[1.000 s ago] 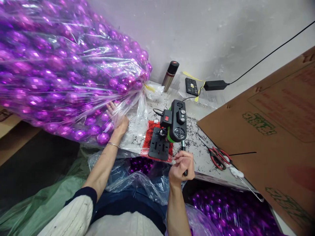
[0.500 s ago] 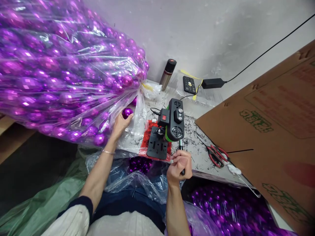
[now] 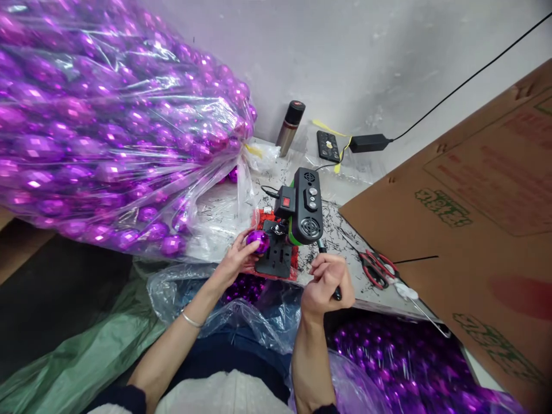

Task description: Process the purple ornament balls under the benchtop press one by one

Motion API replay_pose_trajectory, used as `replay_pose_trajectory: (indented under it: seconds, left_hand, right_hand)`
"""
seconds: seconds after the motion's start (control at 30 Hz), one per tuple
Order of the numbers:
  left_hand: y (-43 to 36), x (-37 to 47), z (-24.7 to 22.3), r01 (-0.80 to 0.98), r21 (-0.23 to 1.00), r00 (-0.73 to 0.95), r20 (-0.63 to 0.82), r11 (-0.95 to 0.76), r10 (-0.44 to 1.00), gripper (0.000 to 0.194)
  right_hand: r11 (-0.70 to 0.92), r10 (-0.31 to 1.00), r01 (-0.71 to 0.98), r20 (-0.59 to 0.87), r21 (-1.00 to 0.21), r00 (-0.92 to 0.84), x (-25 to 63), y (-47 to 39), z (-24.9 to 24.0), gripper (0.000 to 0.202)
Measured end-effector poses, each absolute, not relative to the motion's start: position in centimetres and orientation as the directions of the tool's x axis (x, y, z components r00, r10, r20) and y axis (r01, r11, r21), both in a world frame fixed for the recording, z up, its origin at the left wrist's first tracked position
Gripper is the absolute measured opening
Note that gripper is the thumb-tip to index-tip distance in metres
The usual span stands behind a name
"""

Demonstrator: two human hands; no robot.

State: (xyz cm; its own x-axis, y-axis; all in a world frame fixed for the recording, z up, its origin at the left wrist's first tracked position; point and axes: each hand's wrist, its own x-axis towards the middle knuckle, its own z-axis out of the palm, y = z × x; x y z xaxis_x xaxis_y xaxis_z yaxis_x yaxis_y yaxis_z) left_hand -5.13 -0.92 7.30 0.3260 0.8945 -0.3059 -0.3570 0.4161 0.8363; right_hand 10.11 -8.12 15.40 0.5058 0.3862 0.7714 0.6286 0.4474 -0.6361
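Between the fingers of my left hand (image 3: 236,257) is a shiny purple ball ornament (image 3: 257,242), held at the left edge of a small black machine (image 3: 307,207). This machine has a slotted black base plate (image 3: 276,261), round vents and a red switch, and stands on a red sheet (image 3: 294,261). My right hand (image 3: 328,283) is wrapped round the black-gripped lever (image 3: 337,294) at the machine's front right. The lever's upper end meets the machine; most of the grip is hidden by my fingers.
A big clear bag of purple balls (image 3: 107,144) fills the left. Behind stand a flask (image 3: 290,129), a phone-like black device (image 3: 328,146) and a power adapter (image 3: 370,143). Red-handled scissors (image 3: 378,267) lie beside a cardboard box (image 3: 474,201). More purple balls (image 3: 401,356) sit below the table edge.
My left hand has carried the purple ball from beside the big bag rightward and nearer, to the machine. My right hand, still on the lever, has shifted slightly right.
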Motion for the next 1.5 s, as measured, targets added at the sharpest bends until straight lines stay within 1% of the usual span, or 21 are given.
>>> replay_pose_trajectory:
  seconds: [0.1,0.17,0.23,0.3,0.4,0.5,0.6,0.67,0.87,1.0,1.17,1.37,1.5]
  left_hand:
    - [-1.3,-3.3,5.7,-0.104,0.966,0.314,-0.193,0.236,0.929,0.063]
    - [-1.3,-2.4,4.8,0.090,0.995,0.312,-0.073,0.047,0.947,0.061]
    - [-1.2,-2.0,4.0,0.257,0.953,0.307,0.077,-0.161,0.949,0.061]
    - [-1.1,-1.9,3.4,0.354,0.871,0.325,0.226,-0.340,0.918,0.062]
    - [-1.0,-2.1,2.9,0.395,0.763,0.386,0.368,-0.512,0.846,0.061]
    - [-1.2,-2.3,2.7,0.393,0.698,0.441,0.428,-0.599,0.789,0.063]
    - [-1.6,-2.3,2.7,0.370,0.671,0.486,0.450,-0.642,0.750,0.063]
    - [-1.6,-2.1,2.6,0.382,0.670,0.487,0.440,-0.637,0.754,0.062]
    - [-0.9,-0.3,2.0,0.504,0.684,0.343,0.402,-0.527,0.849,0.056]
    - [-1.0,0.5,1.3,0.505,0.682,0.346,0.401,-0.529,0.848,0.056]
    - [-1.2,0.3,1.0,0.490,0.692,0.344,0.407,-0.531,0.847,0.055]
    - [-1.0,0.1,1.4,0.462,0.710,0.363,0.395,-0.531,0.844,0.055]
    - [-1.0,0.0,1.5,0.462,0.716,0.368,0.382,-0.523,0.848,0.055]
  right_hand:
    - [0.431,0.385,0.659,0.786,-0.616,0.484,10.1,-8.2,15.6,0.040]
    - [0.421,0.397,0.671,0.789,-0.610,0.469,10.1,-8.3,15.5,0.039]
    - [0.417,0.411,0.676,0.790,-0.607,0.455,10.2,-8.6,15.3,0.039]
    - [0.415,0.423,0.682,0.791,-0.602,0.442,10.2,-8.8,15.1,0.038]
    - [0.417,0.420,0.700,0.806,-0.579,0.417,10.3,-8.9,15.0,0.037]
    - [0.436,0.406,0.707,0.823,-0.557,0.398,10.3,-8.8,14.9,0.036]
    - [0.439,0.403,0.707,0.825,-0.555,0.397,10.3,-8.8,15.0,0.035]
    - [0.439,0.403,0.706,0.824,-0.556,0.398,10.3,-8.8,15.0,0.034]
    - [0.458,0.406,0.693,0.824,-0.557,0.394,10.3,-8.9,15.0,0.034]
    - [0.459,0.416,0.694,0.824,-0.555,0.384,10.4,-9.0,14.5,0.033]
    - [0.450,0.412,0.707,0.829,-0.546,0.377,10.4,-9.2,12.6,0.034]
    - [0.463,0.328,0.756,0.881,-0.463,0.340,10.6,-8.7,9.5,0.038]
    - [0.459,0.313,0.768,0.890,-0.447,0.331,10.7,-8.5,8.8,0.038]
